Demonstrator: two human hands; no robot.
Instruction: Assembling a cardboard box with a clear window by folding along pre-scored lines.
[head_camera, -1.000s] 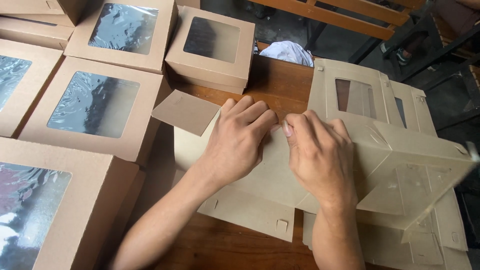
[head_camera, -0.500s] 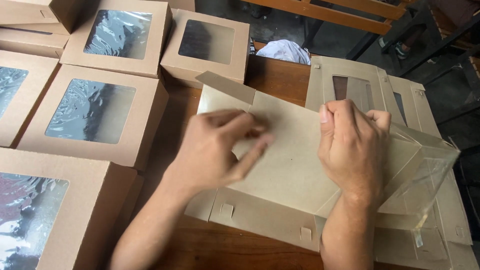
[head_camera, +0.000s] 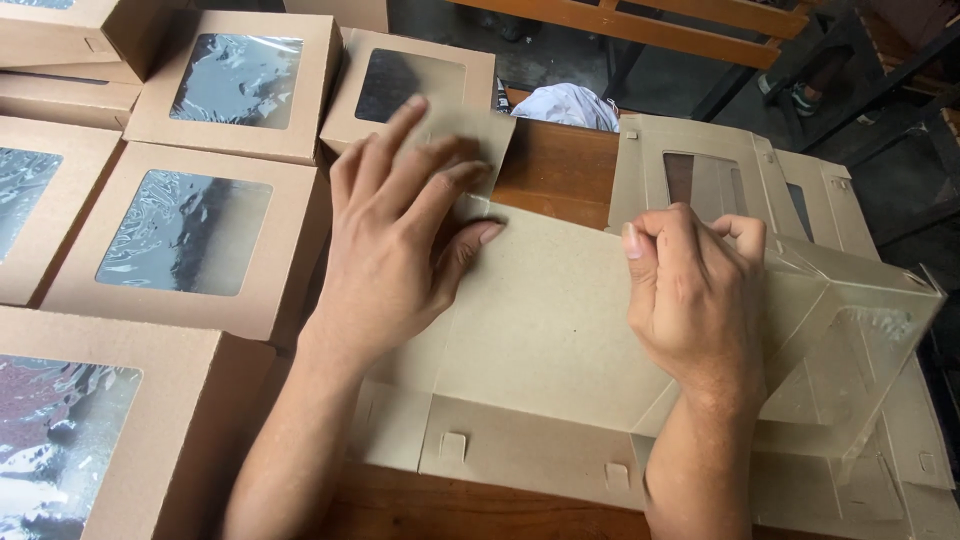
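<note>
1. Cardboard, thin and light, likely creases easily: a flat box blank (head_camera: 545, 330) lies on the wooden desk (head_camera: 560, 165), best gripped along its edges and flaps.
2. Left hand (head_camera: 400, 240) lies spread, fingers pressing a side flap (head_camera: 480, 140).
3. Right hand (head_camera: 690, 290) curls, pinching the blank's window-side fold.
4. Finished window boxes (head_camera: 185, 235) stack at left.

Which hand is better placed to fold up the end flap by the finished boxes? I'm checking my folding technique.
Probably the left hand: its fingers already lie on that flap. The right hand pinches the cardboard blank on the other side.
</note>
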